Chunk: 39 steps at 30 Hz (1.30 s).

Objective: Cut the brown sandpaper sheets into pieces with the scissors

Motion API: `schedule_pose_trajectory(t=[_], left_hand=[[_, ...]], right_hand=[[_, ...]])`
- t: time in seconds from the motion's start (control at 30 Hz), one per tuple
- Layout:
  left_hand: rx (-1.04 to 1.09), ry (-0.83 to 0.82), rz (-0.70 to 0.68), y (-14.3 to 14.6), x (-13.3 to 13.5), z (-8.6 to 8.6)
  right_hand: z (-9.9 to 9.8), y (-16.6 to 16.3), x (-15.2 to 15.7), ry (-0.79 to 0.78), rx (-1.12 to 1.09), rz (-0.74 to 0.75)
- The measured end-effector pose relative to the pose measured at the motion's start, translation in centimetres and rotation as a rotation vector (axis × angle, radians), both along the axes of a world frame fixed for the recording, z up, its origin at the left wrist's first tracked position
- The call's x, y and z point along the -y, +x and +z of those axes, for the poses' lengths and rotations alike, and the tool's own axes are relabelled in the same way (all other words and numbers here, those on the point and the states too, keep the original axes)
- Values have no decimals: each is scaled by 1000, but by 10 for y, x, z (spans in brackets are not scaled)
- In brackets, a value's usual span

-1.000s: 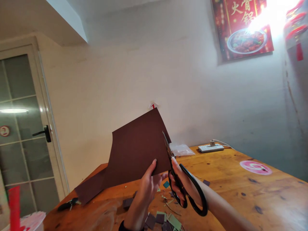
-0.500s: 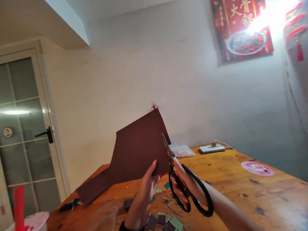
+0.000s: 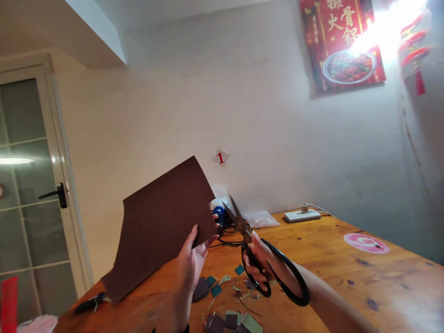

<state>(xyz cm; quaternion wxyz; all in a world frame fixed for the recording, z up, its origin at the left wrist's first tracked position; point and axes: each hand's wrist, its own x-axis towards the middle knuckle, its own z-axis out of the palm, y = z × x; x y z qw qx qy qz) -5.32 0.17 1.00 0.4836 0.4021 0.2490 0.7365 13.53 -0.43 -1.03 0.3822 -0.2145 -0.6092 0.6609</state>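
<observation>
The fingers of the left hand [image 3: 189,261] grasp the lower right part of a dark brown card sheet [image 3: 163,226], with the thumb on the near face and the other fingers behind, holding it up and tilted above the table. The fingers of the right hand [image 3: 262,263] are clenched through the loops of black-handled shears [image 3: 247,236]. Their blades stand open just right of the sheet's edge, apparently not touching it.

Below the hands, small brown, green and teal card scraps [image 3: 215,290] lie on a wooden table [image 3: 347,277], with black-handled pliers [image 3: 90,303] to the left. Farther off are black cables [image 3: 225,229], a plastic bag [image 3: 262,218] and a power strip [image 3: 301,216]. On the far wall are a numbered tag [image 3: 220,157] and a food poster [image 3: 342,46], and a glass door [image 3: 31,185] stands at far left.
</observation>
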Motion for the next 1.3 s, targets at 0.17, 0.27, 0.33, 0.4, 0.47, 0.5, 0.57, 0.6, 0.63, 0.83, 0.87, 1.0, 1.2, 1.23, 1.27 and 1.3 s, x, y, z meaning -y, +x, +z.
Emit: schedule_pose_trajectory(t=[0.17, 0.27, 0.33, 0.4, 0.47, 0.5, 0.57, 0.6, 0.63, 0.83, 0.87, 1.0, 1.2, 1.23, 1.27, 1.3], left_hand=[[-119, -22, -292, 10, 12, 3], [-161, 4, -488, 21, 14, 0], [-188, 4, -588, 26, 14, -3], [-210, -10, -675, 28, 14, -5], [-218, -28, -726, 27, 13, -8], [-216, -32, -740, 26, 13, -8], [-209, -32, -748, 24, 11, -9], [-205, -28, -745, 23, 10, -9], [-201, -25, -735, 22, 10, -9], [-224, -18, -606, 19, 8, -5], [-237, -17, -589, 19, 8, -4], [-311, -27, -563, 19, 8, -7], [-398, -118, -487, 15, 2, -21], [-399, -120, -491, 15, 0, -23], [-396, -116, -495, 15, -1, -25], [-387, -108, -493, 15, -1, -25]], right_hand=[[6, -1, -11, 170, -120, -421], [11, 5, -14, 303, -169, -660], [14, 9, -14, 305, -207, -698], [15, 11, -13, 302, -195, -696], [17, 12, -12, 304, -178, -723], [17, 12, -12, 310, -173, -741], [17, 12, -12, 320, -180, -783], [17, 12, -13, 321, -185, -799], [17, 12, -14, 327, -186, -807], [11, 16, -26, 458, -173, -868], [10, 17, -28, 470, -165, -877], [10, 19, -32, 418, -186, -869], [18, 25, -24, 199, -353, -701], [18, 26, -24, 171, -356, -659], [18, 27, -25, 150, -354, -628], [18, 29, -27, 138, -347, -608]])
